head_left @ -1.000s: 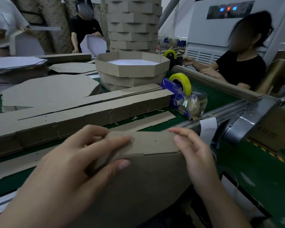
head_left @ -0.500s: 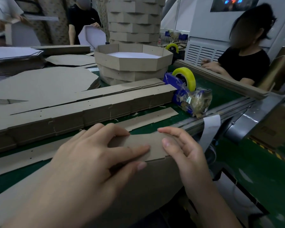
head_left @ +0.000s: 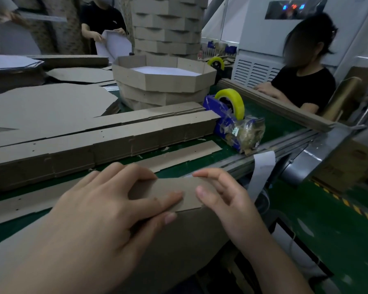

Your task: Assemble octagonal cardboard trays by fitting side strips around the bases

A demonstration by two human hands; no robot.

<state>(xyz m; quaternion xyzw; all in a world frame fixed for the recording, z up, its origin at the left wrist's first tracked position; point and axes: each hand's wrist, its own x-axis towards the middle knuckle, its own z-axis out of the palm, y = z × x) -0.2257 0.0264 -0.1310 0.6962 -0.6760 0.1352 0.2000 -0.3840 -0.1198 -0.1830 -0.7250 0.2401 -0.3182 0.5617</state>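
Side strip (head_left: pixel 187 192) sits at bottom centre, pressed on base (head_left: pixel 189 240) edge. L hand (head_left: pixel 102 211) has slid right along it, fingers straight & spread, pressing. R hand (head_left: pixel 227 200) came closer, thumb & index pinching strip end, so fitting seems underway. Beyond: strip stack (head_left: pixel 104 143), finished tray (head_left: pixel 164 79), tape holder (head_left: pixel 232 117); none in the way.

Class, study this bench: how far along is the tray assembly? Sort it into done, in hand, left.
Done: finished trays stacked at the back. In hand: the left hand presses and the right hand pinches a side strip along the edge of a base. Left: the strip pile and flat bases wait.
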